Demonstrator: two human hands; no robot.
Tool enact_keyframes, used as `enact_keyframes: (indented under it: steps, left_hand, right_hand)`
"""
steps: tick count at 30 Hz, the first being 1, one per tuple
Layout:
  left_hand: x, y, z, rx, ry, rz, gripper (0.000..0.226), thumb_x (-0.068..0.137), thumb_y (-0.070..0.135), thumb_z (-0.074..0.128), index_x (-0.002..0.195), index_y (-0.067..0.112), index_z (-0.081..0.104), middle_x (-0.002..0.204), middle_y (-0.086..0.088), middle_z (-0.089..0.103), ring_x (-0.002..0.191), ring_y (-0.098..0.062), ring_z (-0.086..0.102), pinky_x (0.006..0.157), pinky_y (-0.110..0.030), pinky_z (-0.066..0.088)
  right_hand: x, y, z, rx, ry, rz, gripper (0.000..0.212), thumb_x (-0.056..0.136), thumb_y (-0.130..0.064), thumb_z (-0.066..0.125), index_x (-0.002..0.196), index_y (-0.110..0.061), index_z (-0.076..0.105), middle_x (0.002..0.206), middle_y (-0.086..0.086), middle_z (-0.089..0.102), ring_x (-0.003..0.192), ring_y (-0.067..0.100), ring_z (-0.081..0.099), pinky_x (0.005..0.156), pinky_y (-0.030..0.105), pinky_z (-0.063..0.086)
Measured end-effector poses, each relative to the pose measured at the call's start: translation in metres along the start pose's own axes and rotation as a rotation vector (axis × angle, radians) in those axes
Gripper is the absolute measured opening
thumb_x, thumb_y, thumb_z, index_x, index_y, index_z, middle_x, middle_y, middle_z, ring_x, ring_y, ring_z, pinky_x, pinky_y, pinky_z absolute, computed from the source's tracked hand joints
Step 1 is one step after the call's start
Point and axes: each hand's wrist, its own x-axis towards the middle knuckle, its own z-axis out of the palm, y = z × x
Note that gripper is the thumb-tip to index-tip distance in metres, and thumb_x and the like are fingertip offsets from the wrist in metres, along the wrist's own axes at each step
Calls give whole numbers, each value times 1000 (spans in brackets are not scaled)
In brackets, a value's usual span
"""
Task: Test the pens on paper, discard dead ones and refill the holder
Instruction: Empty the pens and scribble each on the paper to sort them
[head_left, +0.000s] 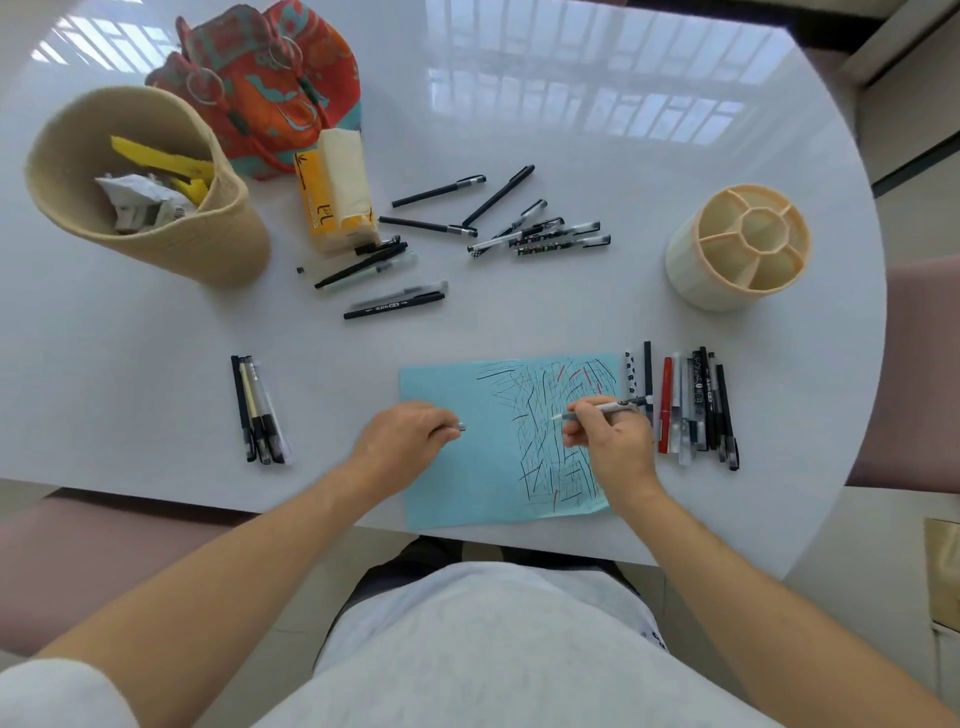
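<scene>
A light blue sheet of paper (467, 395) covered in pen strokes lies at the table's near edge. My right hand (608, 441) grips an uncapped pen (608, 408) with its tip over the scribbled area. My left hand (410, 434) rests on the paper's left part and holds the pen cap (460, 427). A row of pens (691, 405) lies right of the paper. A small group of pens (257, 410) lies to the left. Loose pens (493, 218) are scattered further back. The beige pen holder (737, 260) stands with no pens in it at the right.
A woven beige basket (156, 208) holding crumpled paper and yellow scraps stands at the back left. Beside it are a tissue pack (337, 197) and an orange patterned bag (275, 78). The white table (571, 130) ends just before my lap.
</scene>
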Motion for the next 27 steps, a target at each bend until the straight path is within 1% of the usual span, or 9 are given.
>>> enact_keyframes:
  steps: [3,5,8,11,16,19,22,24,27]
  left_hand:
    - [5,3,4,-9,14,65,15,95,32,63,99,23,73,106,10,68,105,-15,56,82,-32,49]
    - [8,7,10,-9,-6,89,15,94,32,64,98,21,74,114,7,66,111,-17,53,88,-34,50]
    - [7,6,19,3,-45,87,15,93,32,65,98,22,75,122,5,63,118,-17,49,92,-38,49]
    - [5,5,21,-1,-39,80,15,92,33,65,98,22,75,125,5,61,119,-17,48,92,-39,49]
    - [4,5,21,-2,-32,72,15,92,33,66,98,22,75,126,5,60,120,-17,48,94,-37,48]
    - [5,6,20,1,-51,63,16,94,32,64,100,22,75,127,7,59,121,-14,46,96,-36,47]
    - [3,5,20,3,-62,58,17,95,32,62,101,22,74,129,8,58,122,-14,45,97,-35,46]
    - [3,6,20,-6,-59,44,18,96,32,61,104,22,74,128,7,59,122,-14,45,99,-34,45]
    - [5,11,19,-37,-43,3,20,96,31,61,108,21,73,127,7,61,122,-15,46,99,-26,40]
  right_hand:
    - [-1,7,10,-78,-115,-46,13,97,-10,61,97,-10,75,90,4,79,82,26,75,75,39,63]
    - [-4,10,22,-99,-163,-103,16,96,-17,61,97,-18,77,93,2,79,88,23,76,75,35,62]
    - [-6,17,33,-226,-168,-180,13,90,-27,61,91,-33,73,84,-9,77,74,16,73,63,28,59]
    - [-3,24,36,-409,-176,-284,9,91,-28,61,91,-34,67,71,-12,69,57,11,61,54,26,50]
    - [-1,27,37,-549,-203,-332,9,94,-31,60,97,-34,68,69,-7,68,60,14,63,58,32,54]
    - [0,26,33,-548,-146,-313,10,87,-29,58,87,-29,68,62,-11,65,53,10,59,53,26,47]
    - [-2,23,23,-497,-121,-267,10,85,-28,58,82,-31,68,59,-13,64,49,5,55,49,21,44]
    - [-5,19,20,-379,-127,-218,11,85,-26,62,84,-33,70,67,-8,69,55,10,61,52,25,51]
    - [-11,12,19,-152,-180,-135,8,83,-27,65,85,-30,73,82,2,77,71,27,73,65,39,62]
